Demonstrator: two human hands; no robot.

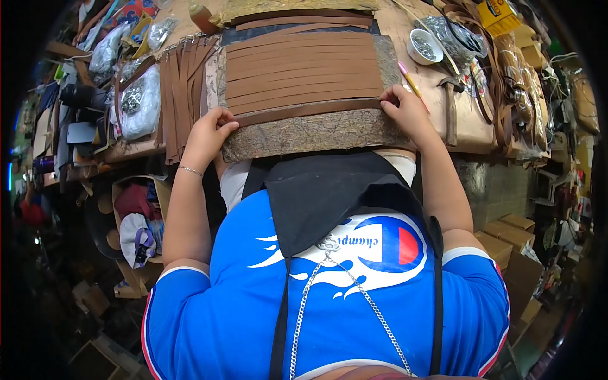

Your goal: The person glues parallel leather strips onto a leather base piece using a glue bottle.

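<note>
Left hand (206,134) and right hand (405,111), grip closed, pinch ends of leather strip (304,111).

One left hand (206,136), one right hand (408,111), one dark leather strip (304,111), one worn cutting board (304,134) and one white bowl (413,54) are counted.

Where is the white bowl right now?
In the head view, upper right: the white bowl sits on the table, beyond the right hand, beside the leather strips.
</note>
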